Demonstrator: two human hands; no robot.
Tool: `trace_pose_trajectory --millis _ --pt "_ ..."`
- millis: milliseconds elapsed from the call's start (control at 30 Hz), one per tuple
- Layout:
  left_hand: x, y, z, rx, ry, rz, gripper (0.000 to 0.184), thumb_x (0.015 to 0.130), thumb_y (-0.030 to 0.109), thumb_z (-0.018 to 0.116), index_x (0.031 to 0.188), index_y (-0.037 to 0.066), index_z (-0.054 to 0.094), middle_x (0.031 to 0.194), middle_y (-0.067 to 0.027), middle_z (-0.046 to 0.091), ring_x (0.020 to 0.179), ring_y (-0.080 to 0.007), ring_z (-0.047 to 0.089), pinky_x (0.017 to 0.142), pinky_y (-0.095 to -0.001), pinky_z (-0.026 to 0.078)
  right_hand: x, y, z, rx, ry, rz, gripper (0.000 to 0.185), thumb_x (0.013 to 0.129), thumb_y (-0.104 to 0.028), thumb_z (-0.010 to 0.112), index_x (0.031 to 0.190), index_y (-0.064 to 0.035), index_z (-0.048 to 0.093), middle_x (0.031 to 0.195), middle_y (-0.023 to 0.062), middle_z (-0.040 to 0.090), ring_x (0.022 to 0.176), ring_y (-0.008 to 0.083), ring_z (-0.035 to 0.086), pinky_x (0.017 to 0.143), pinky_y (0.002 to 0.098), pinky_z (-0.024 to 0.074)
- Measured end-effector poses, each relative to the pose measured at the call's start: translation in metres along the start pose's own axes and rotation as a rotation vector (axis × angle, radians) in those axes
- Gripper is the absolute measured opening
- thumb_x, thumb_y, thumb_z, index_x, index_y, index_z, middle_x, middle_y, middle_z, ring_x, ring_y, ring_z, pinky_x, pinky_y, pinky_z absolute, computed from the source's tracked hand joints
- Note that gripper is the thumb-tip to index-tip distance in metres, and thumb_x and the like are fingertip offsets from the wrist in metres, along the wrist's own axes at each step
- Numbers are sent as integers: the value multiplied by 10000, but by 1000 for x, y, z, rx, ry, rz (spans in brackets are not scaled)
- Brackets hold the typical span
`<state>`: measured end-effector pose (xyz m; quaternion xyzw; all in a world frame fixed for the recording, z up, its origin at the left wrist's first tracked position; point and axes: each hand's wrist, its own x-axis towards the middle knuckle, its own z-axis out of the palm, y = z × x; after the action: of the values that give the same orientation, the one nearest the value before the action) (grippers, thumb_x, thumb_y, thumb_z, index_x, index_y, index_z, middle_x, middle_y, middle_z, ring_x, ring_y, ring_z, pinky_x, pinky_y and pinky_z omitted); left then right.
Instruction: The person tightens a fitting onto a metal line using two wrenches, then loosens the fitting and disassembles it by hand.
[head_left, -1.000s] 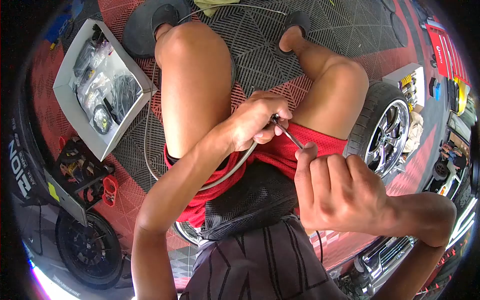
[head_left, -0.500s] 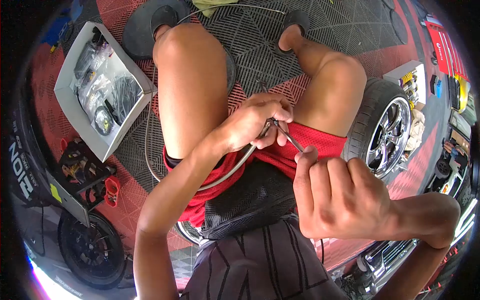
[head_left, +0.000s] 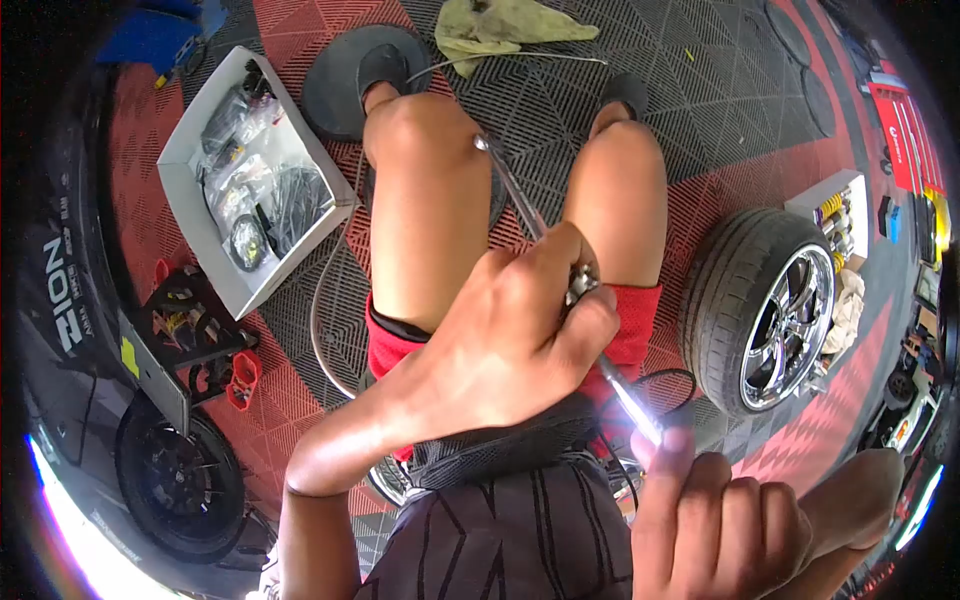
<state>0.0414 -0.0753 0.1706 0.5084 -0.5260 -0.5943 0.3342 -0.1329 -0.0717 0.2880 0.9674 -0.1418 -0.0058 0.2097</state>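
My left hand [head_left: 500, 335] is closed around a shiny metal wrench [head_left: 512, 188], whose rounded end sticks out up and left near the left knee. A small metal piece [head_left: 580, 284] shows between its thumb and forefinger; its kind is unclear. My right hand [head_left: 715, 525] is closed, with the thumb on the end of a bright metal shaft [head_left: 628, 402] that runs up to the left hand. Whether shaft and wrench are one tool, my left fist hides. A pale thin hose [head_left: 322, 325] curves beside the left leg and passes behind my left forearm.
A white box [head_left: 180, 205] of bagged parts sits at the left. On the right stands a tyre on a chrome wheel [head_left: 700, 300], with a box of coil springs [head_left: 835, 210] behind. A yellowish cloth [head_left: 510, 25] lies on the floor tiles [head_left: 530, 110].
Both hands have moved down and nearer the camera. The wrench's far end now shows above my left hand. The hose no longer runs visibly into my left fingers, and the knees have drawn together.
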Motion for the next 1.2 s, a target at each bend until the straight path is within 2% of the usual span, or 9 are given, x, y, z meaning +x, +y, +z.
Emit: trace_pose_trajectory --millis 233,300,333,367,433,633,767,1000,1200 --pt "-36 31 -21 204 169 -64 126 855 89 545 847 -36 543 648 -140 553 523 -223 587 527 -332 458 -6 -3 6 43 301 -28 197 888 -187 661 779 -22 671 511 5 509 400 95 427 368 234 268" --pt "-33 0 -23 735 143 532 120 866 89 552 846 -29 556 653 -140 568 511 -241 588 526 -343 462 -9 -12 26 204 278 13 141 831 -78 673 787 54 645 536 18 438 477 89 398 404 219 228" --pt "-31 -8 -15 475 90 244 134 882 106 558 845 -23 563 618 -122 579 496 -230 585 523 -352 458 -10 -13 38 199 254 -9 150 835 -77 668 785 62 642 542 9 432 481 85 391 409 223 235" --pt "-22 -38 -17 837 78 598 152 908 141 548 888 -10 554 547 -75 575 479 -189 582 516 -339 456 -14 -13 48 193 228 -31 159 839 -76 664 783 71 638 549 1 427 485 81 383 414 226 241" --pt "-12 -18 -7 276 0 -32 164 921 150 539 930 -14 532 578 -88 585 468 -168 584 477 -306 447 -19 -11 56 200 183 -32 171 848 -66 654 773 86 630 544 -19 404 473 76 352 421 234 241" --pt "4 -30 -11 -59 -57 -225 242 980 234 429 1014 3 492 642 -131 616 438 -165 570 403 -246 432 -26 3 78 216 243 -20 135 788 -57 670 787 75 644 559 -13 432 473 82 371 426 238 249" --pt "8 -16 -27 -303 -136 -601 381 994 351 345 1087 9 485 713 -144 637 574 -175 607 534 -270 501 -27 6 89 319 272 -10 150 766 -76 648 788 72 653 562 -7 441 479 97 387 435 245 261" --pt "6 -32 -36 -94 -263 -326 413 984 386 331 1075 23 505 584 -36 517 494 -119 482 468 -233 333 -23 9 79 374 195 -3 152 764 -64 661 771 86 638 558 -4 424 477 95 383 423 243 261" --pt "7 -34 -32 -142 -210 -277 385 977 361 333 1039 21 502 567 -52 501 464 -128 469 435 -244 335 -14 8 61 305 160 12 218 820 -83 711 859 114 624 577 29 457 480 103 421 410 246 285"
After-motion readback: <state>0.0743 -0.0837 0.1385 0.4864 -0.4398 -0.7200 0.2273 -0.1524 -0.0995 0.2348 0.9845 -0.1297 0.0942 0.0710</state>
